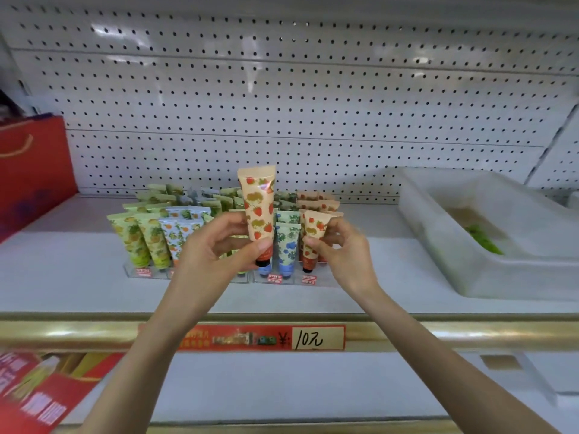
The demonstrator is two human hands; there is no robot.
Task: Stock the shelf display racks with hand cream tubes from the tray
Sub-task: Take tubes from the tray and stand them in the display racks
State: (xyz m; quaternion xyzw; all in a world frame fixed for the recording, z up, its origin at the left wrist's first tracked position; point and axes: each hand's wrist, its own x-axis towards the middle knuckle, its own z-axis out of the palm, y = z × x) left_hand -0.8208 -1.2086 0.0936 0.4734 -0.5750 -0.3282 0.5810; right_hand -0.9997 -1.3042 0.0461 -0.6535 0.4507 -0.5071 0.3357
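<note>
The left hand (pixel 216 245) grips a strawberry tube (pixel 258 208) straight up, cap down, in front of the rack (pixel 326 281). The strawberry row (pixel 316 198) is just to its right, by the right hand (pixel 341 252), which pinches the front tube (pixel 315 233) there. The tray (pixel 438 245) sits well off to the right.

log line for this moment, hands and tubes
left hand: holds strawberry tube upright, cap down | right hand: pinches front strawberry-row tube at rack | tray: green tube inside
</note>
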